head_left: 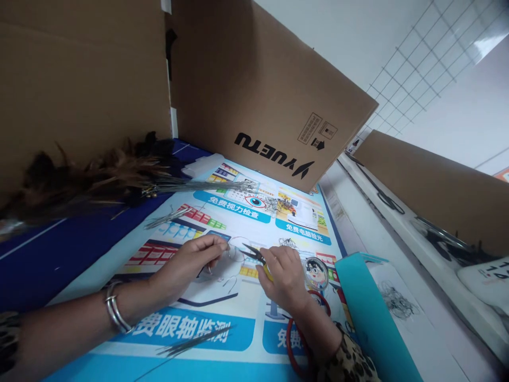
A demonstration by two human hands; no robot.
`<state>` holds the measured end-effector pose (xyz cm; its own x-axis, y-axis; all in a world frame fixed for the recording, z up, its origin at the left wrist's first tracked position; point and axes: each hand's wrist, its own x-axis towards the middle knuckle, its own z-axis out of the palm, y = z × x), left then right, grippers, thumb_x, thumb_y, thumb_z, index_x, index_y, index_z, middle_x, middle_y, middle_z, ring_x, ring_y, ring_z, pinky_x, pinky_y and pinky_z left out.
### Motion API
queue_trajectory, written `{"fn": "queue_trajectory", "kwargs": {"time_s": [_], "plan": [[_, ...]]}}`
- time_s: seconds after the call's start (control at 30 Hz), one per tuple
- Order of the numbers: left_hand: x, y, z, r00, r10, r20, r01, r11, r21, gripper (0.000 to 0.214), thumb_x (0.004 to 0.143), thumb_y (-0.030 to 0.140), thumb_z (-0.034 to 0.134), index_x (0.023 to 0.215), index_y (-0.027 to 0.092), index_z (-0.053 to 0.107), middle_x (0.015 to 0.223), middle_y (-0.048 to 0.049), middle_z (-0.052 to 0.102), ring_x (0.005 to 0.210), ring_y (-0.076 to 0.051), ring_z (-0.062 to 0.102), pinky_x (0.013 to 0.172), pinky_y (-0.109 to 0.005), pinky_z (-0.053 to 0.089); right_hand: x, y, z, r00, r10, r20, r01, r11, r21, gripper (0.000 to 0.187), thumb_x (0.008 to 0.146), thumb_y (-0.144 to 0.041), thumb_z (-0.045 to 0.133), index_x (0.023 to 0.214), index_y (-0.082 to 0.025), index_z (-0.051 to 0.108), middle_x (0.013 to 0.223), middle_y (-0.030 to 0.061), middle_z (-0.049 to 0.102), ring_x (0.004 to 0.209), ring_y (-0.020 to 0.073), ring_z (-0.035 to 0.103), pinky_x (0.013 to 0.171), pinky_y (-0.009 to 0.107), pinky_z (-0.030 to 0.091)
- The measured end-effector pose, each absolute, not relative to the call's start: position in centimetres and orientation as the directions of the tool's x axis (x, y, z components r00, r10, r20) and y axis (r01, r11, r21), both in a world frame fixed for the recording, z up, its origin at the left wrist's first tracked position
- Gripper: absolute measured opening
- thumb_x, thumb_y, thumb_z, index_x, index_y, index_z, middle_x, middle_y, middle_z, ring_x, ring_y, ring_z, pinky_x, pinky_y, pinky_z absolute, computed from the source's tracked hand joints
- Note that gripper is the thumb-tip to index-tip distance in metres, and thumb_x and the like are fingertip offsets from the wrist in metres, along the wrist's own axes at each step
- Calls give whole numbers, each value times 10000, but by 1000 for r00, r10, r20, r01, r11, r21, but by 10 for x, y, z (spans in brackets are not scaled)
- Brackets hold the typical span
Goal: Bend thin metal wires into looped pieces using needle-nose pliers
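My left hand [194, 257] pinches a thin wire [237, 237], which curves up in a loop from the fingertips. My right hand [284, 276] is wrapped around needle-nose pliers [254, 252] with yellow handles. The pliers' dark jaws are parted and point left, close to the wire; whether they touch it I cannot tell. Small bent wire pieces [229, 285] lie below the left fingertips. A bundle of straight wires [199, 339] rests on the printed sheet nearer to me. Red scissor-like handles [291, 345] lie partly hidden under my right forearm.
Brown feathers [99, 175] and long wires [202, 185] lie at the far left. Cardboard panels [270, 79] stand behind. A clear round dish [317, 272] sits right of my right hand. At the right, a teal box [369, 307] borders tangled wire [397, 301].
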<state>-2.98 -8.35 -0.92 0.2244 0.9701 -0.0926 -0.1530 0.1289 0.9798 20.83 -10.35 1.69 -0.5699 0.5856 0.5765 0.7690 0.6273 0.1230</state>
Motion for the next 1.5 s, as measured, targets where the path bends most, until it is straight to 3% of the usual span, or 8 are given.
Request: {"fn": "queue_trajectory", "kwargs": {"time_s": [0.3, 0.4, 0.67, 0.8, 1.07, 1.5], "plan": [[-28, -84, -7, 298, 943, -147, -105, 186, 977, 211, 765, 391, 640, 704, 196, 587, 582, 54, 450, 566, -125, 390, 519, -231, 318, 213, -104, 22, -734, 517, 440, 671, 652, 353, 314, 938, -186, 573, 1252, -169, 564, 1081, 102, 679, 988, 231, 591, 798, 401, 436], [-28, -85, -7, 314, 939, -138, -88, 174, 981, 216, 764, 389, 637, 686, 198, 574, 580, 57, 447, 558, -121, 385, 519, -231, 312, 212, -104, 18, -722, 521, 455, 676, 670, 307, 307, 944, -174, 568, 1250, -165, 559, 1062, 95, 685, 949, 214, 598, 789, 386, 450], [-29, -84, -8, 313, 941, -132, -68, 160, 985, 277, 773, 459, 648, 690, 197, 608, 594, 35, 497, 574, -141, 426, 549, -255, 329, 210, -98, 0, -601, 589, 540, 704, 710, 9, 305, 938, -242, 589, 1237, -184, 589, 1014, 86, 698, 933, 200, 621, 840, 368, 508], [-29, -83, -8, 332, 935, -124, -71, 155, 985, 310, 776, 482, 649, 666, 195, 605, 574, 35, 486, 562, -140, 414, 545, -255, 314, 210, -97, -3, -588, 581, 563, 673, 737, -58, 305, 933, -237, 593, 1232, -183, 604, 1024, 87, 706, 941, 198, 630, 857, 366, 517], [-28, -81, -15, 317, 937, -144, -70, 175, 982, 285, 757, 453, 685, 704, 182, 614, 566, 52, 476, 541, -117, 390, 520, -231, 291, 210, -99, 1, -583, 615, 532, 696, 715, -64, 306, 928, -276, 598, 1215, -171, 608, 1022, 96, 697, 946, 213, 621, 854, 381, 509], [-27, -81, -18, 283, 950, -132, -80, 161, 984, 287, 766, 460, 698, 755, 175, 664, 575, 46, 485, 532, -114, 404, 493, -227, 332, 209, -102, 11, -628, 603, 492, 720, 690, 74, 274, 943, -253, 577, 1205, -174, 593, 981, 90, 687, 926, 216, 614, 815, 381, 486]]}}
